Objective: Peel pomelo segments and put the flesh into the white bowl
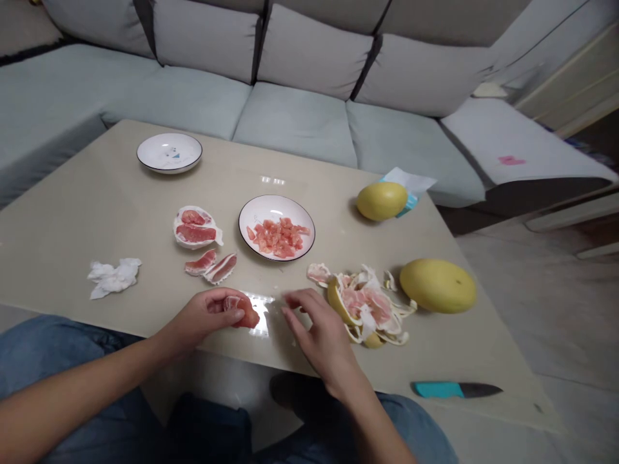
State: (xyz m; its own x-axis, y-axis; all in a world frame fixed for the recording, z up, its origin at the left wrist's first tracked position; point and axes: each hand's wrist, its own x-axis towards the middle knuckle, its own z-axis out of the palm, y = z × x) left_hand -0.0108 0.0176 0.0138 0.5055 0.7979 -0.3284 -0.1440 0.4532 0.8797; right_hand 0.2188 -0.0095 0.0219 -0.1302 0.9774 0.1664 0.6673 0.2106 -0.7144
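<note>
In the head view my left hand [207, 312] is closed around a red pomelo segment [249, 314], partly stripped of its skin, held above the table's near edge. My right hand [322, 335] is just to the right, thumb and fingers apart, with nothing visible in it. Beyond both hands, a white plate [256, 209] with a dark rim bears pieces of pomelo flesh [280, 238]. Two loose pomelo segments [220, 267] and a part-peeled pomelo chunk [196, 229] lie left of the plate. Beside my right hand is a heap of pomelo peel and membrane [365, 303].
Two whole yellow pomelos [438, 285] rest on the right, one before a tissue pack [411, 187]. A knife [454, 389] with a teal handle lies at the near right edge. Crumpled tissue [115, 277] lies left; another plate [169, 153] stands far left. A sofa [294, 116] lines the back.
</note>
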